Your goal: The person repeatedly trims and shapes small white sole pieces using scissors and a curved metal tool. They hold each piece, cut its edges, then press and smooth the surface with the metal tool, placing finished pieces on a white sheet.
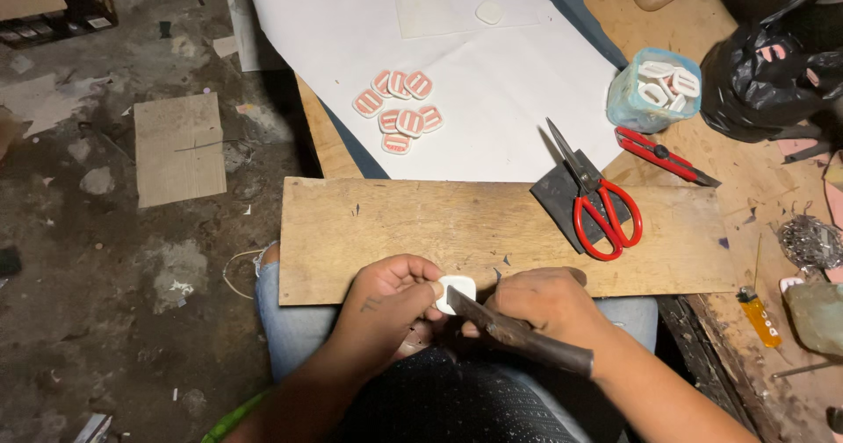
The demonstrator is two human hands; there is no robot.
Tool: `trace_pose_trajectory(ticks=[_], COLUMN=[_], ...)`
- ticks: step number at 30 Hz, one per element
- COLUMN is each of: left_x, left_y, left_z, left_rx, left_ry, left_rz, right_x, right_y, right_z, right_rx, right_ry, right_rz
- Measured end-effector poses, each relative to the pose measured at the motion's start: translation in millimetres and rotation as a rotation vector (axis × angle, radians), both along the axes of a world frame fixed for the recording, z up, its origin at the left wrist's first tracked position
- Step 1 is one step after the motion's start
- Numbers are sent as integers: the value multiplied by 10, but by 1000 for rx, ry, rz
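2 hands (465, 307) pinch white piece (457, 288) at board edge (351, 301).

Stained concrete floor (105, 259), worn workbench (755, 206)

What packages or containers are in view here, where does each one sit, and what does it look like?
Clear bluish plastic tub: right of the white paper sheet, squarish, filled with white buckle pieces.
Black plastic bag: upper right corner, crumpled, glossy, with pink pieces showing inside.
Dark crate: upper left on the floor, partly cut off, with small pale labels along its edge.
No screens or signs show.
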State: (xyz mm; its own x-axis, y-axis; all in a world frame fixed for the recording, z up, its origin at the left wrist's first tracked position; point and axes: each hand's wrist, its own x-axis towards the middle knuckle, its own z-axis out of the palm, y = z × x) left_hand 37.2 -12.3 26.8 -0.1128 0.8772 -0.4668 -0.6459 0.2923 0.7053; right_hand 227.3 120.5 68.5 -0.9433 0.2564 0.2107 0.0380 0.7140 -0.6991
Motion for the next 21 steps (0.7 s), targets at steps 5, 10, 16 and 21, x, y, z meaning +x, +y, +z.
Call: trace_pose_trajectory(ticks=[5, 10, 16, 21], left_x=[-56, -51, 125, 48], left_y=[83, 97, 43, 37], left_z=[16, 56, 117, 175], left_rx=[-29, 43, 52, 141], left_ry=[215, 102, -10, 87], left_rz=[165, 205, 32, 38], right_x=[-32, -110, -142, -48], right_y=[-58, -283, -345, -239], right_z=[110, 105, 16, 97], right_rx=[122, -2, -780, -531], right_ry=[40, 145, 17, -142], right_rz=[-79, -463, -721, -562])
